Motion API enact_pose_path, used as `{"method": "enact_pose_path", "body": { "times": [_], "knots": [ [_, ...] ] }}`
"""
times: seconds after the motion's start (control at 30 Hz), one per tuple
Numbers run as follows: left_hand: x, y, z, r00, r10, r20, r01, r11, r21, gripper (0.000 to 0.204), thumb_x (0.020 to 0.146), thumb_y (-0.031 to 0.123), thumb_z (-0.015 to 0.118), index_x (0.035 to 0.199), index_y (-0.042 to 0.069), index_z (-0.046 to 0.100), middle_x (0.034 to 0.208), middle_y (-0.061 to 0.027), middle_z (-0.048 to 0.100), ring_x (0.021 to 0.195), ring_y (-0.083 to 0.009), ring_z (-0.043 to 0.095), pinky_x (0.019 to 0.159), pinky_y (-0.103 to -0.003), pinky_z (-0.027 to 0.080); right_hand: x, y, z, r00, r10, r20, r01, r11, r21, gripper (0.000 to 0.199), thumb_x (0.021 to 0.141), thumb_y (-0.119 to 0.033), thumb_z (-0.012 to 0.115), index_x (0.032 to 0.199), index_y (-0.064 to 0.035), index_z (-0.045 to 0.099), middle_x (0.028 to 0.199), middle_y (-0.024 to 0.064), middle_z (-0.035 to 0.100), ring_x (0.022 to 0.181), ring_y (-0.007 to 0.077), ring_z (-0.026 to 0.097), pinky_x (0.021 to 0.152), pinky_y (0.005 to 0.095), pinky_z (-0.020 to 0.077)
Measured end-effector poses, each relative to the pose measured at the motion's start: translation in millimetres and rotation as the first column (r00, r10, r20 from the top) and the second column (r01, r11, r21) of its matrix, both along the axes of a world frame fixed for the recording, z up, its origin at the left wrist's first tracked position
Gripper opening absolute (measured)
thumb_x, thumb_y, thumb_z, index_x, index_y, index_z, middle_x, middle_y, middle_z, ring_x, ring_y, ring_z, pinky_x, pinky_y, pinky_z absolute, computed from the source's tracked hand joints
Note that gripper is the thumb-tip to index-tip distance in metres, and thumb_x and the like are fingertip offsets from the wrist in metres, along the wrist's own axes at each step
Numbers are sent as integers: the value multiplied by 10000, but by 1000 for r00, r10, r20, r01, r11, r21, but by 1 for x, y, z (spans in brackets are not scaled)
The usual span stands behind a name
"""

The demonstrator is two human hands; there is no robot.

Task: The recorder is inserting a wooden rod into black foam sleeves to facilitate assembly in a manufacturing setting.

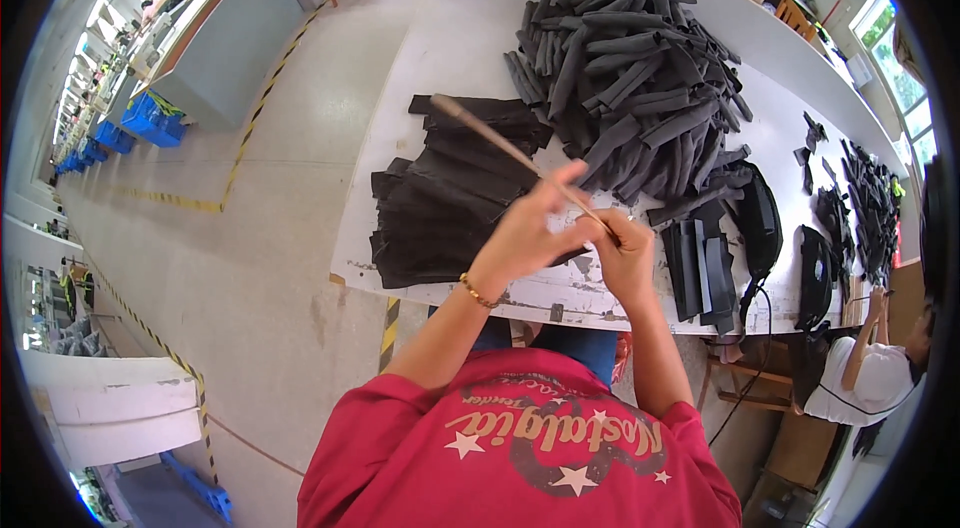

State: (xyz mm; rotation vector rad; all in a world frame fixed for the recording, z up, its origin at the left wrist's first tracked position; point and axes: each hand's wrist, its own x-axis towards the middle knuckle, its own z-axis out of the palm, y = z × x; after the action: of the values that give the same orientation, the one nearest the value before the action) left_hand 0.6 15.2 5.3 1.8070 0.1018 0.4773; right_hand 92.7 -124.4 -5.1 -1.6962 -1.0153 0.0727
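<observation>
A thin wooden stick [485, 133] slants over the table, its far end pointing up and left. Its near end is in my right hand [627, 253], whose fingers are closed around it; a dark bit shows at the fingertips, too small to make out. My left hand [528, 233], slightly blurred, is beside the stick with index finger and thumb apart. Below and left of the stick, flat black fabric pieces [440, 218] lie in overlapping layers. Beyond my hands rises a big heap of dark grey fabric tubes [640, 78].
The white table [400, 78] has a raised back panel. Right of my hands are stacked dark strips [700, 273] and a black pouch [757, 218] with a cord. A person in a white shirt [850, 383] works farther right. Blue crates [155, 120] stand on the floor at left.
</observation>
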Motion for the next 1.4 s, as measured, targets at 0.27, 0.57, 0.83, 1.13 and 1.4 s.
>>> {"method": "enact_pose_path", "body": {
  "times": [0.27,0.57,0.83,1.13,1.4],
  "knots": [
    [-11,-86,-36,967,-194,-167,84,858,-507,278,1010,270,385,948,27,506,630,-4,430,472,-74,433,483,-229,421,35,6,44,960,-274,54,254,936,243,120,913,-72,559,816,0,558,699,29,530,623,99,458,569,254,371],
    [-51,-82,-29,995,41,-87,-67,941,-331,104,931,107,486,902,10,507,668,-36,519,574,-136,502,563,-280,440,63,0,68,910,-230,-346,248,969,7,274,951,-271,553,818,-36,597,643,-70,425,551,7,330,476,187,259],
    [13,-27,-14,981,181,76,-105,809,-579,205,838,74,678,978,-2,549,894,0,557,759,-41,530,685,-194,447,15,12,36,885,106,-453,-21,982,190,165,908,-178,618,917,-13,606,678,-76,417,625,11,325,530,190,256],
    [21,-28,-24,954,276,118,12,358,-934,78,927,115,577,940,40,595,852,31,585,768,-13,515,624,-169,396,4,2,-9,767,103,-634,-4,988,155,90,867,-127,664,876,-50,619,622,-94,443,499,-4,334,443,187,220],
    [20,-13,-20,940,336,64,-270,845,-462,216,938,232,574,835,44,600,824,17,581,663,-45,496,581,-188,385,-15,2,-5,819,88,-567,-67,996,59,116,896,-122,628,867,-13,603,675,-77,465,621,14,361,547,185,287]
  ]
}}
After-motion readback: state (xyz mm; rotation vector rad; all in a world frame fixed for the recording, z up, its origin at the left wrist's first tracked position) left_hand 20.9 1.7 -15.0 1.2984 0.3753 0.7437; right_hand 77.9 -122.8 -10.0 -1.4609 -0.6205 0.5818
